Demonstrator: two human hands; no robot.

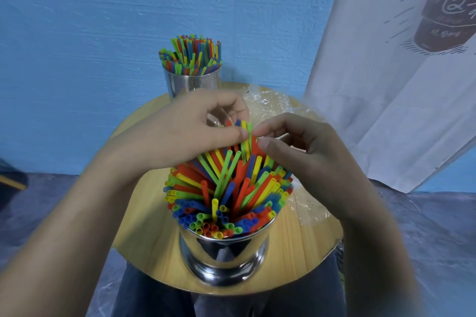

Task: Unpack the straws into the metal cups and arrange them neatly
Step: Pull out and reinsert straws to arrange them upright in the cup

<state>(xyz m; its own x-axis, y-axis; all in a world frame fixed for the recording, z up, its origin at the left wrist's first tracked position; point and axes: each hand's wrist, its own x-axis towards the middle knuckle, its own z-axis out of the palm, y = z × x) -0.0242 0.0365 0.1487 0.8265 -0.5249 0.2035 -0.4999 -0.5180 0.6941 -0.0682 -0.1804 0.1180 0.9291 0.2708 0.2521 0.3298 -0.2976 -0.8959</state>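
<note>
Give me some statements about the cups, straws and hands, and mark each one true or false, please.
1. Both the near cup and the far cup hold straws. True.
2. The left hand rests flat on the table. False: it pinches straws over the near cup.
3. The wrap lies on the floor. False: it lies on the table.
4. The far cup stands at the table's far side. True.

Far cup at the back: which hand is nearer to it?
Left. The left hand is just in front of the far cup; the right hand is off to its right, closer to the person.
</note>
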